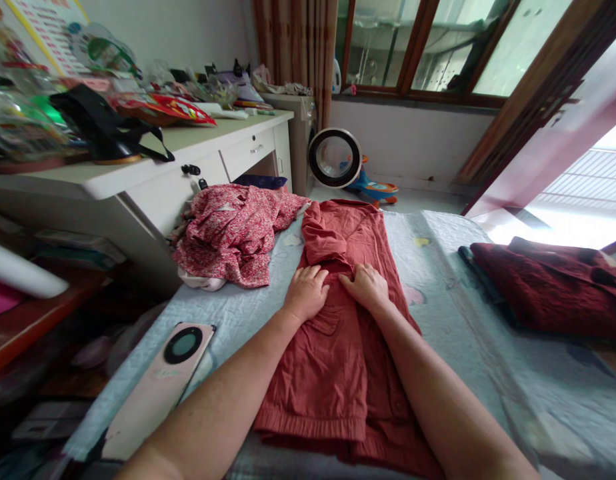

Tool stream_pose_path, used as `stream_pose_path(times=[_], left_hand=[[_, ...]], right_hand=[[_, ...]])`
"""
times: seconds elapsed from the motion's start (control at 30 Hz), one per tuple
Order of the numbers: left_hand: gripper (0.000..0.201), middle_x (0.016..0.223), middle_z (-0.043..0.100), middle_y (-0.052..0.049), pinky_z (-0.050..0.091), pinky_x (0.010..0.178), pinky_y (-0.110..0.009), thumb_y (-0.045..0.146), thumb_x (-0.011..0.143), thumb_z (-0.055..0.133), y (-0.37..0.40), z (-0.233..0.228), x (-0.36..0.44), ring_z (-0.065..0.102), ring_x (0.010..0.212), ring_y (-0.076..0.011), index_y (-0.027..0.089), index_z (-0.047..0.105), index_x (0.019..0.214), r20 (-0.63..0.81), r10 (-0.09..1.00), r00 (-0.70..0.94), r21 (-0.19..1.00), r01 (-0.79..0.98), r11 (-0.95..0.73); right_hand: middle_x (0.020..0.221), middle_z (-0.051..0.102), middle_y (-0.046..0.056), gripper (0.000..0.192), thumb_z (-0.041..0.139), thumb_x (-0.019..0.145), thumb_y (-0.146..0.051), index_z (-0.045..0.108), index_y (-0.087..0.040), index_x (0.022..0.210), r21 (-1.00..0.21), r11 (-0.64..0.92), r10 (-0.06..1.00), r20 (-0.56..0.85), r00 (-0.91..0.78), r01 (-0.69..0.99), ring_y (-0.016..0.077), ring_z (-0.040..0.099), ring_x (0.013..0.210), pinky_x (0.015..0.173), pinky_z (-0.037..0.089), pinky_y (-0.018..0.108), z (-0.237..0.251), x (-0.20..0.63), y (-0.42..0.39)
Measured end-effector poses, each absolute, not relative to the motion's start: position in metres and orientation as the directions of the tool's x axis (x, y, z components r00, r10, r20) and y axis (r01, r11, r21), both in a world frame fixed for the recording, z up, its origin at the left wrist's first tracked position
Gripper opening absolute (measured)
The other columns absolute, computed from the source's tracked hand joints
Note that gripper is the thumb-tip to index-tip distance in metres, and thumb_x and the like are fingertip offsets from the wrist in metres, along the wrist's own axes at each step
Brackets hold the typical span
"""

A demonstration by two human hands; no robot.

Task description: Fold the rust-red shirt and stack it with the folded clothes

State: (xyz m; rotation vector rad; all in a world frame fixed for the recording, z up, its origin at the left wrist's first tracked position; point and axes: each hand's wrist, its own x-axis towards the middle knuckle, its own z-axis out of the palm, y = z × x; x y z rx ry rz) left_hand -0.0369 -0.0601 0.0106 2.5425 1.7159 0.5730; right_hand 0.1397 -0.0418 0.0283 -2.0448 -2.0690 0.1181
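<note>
Head view: left hand point(306, 291) and right hand point(367, 287) lie flat, palms down, side by side on rust-red garment point(338, 360), pinning its folded halves flat on bed point(453, 300); nothing gripped. Phone point(161, 383) sits aside.

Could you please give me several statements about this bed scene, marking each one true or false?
1. Both hands rest on the rust-red garment. True: the left hand and right hand press on it side by side.
2. The phone lies right of the garment. False: it lies to its left, on the bed cover.
3. A crumpled floral garment sits by the desk. True.
4. The dark red folded clothes are under the left hand. False: they lie apart, at the bed's right edge.
</note>
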Motion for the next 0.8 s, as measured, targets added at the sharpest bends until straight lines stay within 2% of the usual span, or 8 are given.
stream_pose_path(times=[0.2,0.37,0.5,0.57,0.63,0.7,0.8], left_hand=[[0.036,0.134,0.057,-0.008,0.032,0.11,-0.044,0.031,0.09,0.052,-0.062,0.012,-0.036,0.05,0.123,-0.0246,0.022,0.056,0.125,0.268,0.911,0.315,0.223,0.899,-0.376],[0.036,0.134,0.057,-0.007,0.034,0.109,-0.041,0.03,0.09,0.053,-0.06,0.011,-0.039,0.05,0.123,-0.0232,0.022,0.057,0.125,0.264,0.917,0.298,0.287,0.884,-0.369],[0.033,0.13,0.059,-0.006,0.037,0.105,-0.038,0.027,0.088,0.053,-0.059,0.011,-0.04,0.052,0.12,-0.022,0.021,0.06,0.121,0.273,0.916,0.295,0.317,0.871,-0.375],[0.033,0.13,0.059,-0.007,0.037,0.105,-0.039,0.027,0.088,0.053,-0.06,0.011,-0.039,0.052,0.12,-0.0227,0.021,0.06,0.12,0.279,0.913,0.298,0.304,0.874,-0.379],[0.034,0.131,0.058,-0.007,0.037,0.106,-0.04,0.027,0.088,0.052,-0.06,0.011,-0.039,0.052,0.121,-0.0229,0.021,0.059,0.121,0.276,0.915,0.294,0.301,0.878,-0.373],[0.036,0.131,0.058,-0.007,0.036,0.107,-0.039,0.028,0.088,0.053,-0.06,0.01,-0.039,0.052,0.121,-0.0223,0.021,0.059,0.122,0.266,0.922,0.281,0.32,0.877,-0.359],[0.035,0.129,0.061,-0.006,0.037,0.107,-0.038,0.026,0.085,0.056,-0.057,0.01,-0.039,0.054,0.12,-0.0217,0.022,0.061,0.12,0.249,0.933,0.261,0.377,0.861,-0.342]], right_hand=[[0.098,0.068,0.009,0.021,0.052,0.091,-0.038,0.062,-0.02,0.09,-0.284,0.092,0.994,0.087,-0.07,0.954,0.0206,0.062,0.093,0.078,0.043,0.03,0.025,0.142,-0.036],[0.094,0.068,0.007,0.018,0.054,0.09,-0.035,0.061,-0.02,0.086,-0.329,0.105,0.994,0.048,-0.095,0.938,0.0185,0.061,0.088,0.076,0.041,0.027,0.024,0.149,-0.027],[0.09,0.067,0.005,0.008,0.054,0.087,-0.021,0.061,-0.017,0.088,-0.386,0.162,0.987,0.051,-0.154,0.908,0.0157,0.059,0.084,0.075,0.04,0.025,0.03,0.157,-0.027],[0.095,0.066,0.005,0.012,0.055,0.083,-0.015,0.061,-0.016,0.093,-0.402,0.18,0.983,0.1,-0.153,0.898,0.0153,0.058,0.087,0.078,0.041,0.025,0.037,0.157,-0.036],[0.099,0.064,0.006,0.016,0.055,0.081,-0.013,0.061,-0.016,0.096,-0.441,0.259,0.961,0.206,-0.184,0.859,0.0159,0.057,0.091,0.082,0.041,0.026,0.046,0.151,-0.053],[0.093,0.063,0.005,0.011,0.055,0.082,-0.013,0.062,-0.017,0.091,-0.491,0.421,0.902,0.311,-0.298,0.763,0.0162,0.056,0.09,0.084,0.042,0.027,0.054,0.14,-0.076],[0.092,0.061,0.004,0.01,0.055,0.084,-0.013,0.062,-0.019,0.085,-0.525,0.589,0.805,0.313,-0.505,0.614,0.0158,0.057,0.087,0.081,0.044,0.027,0.059,0.121,-0.113]])
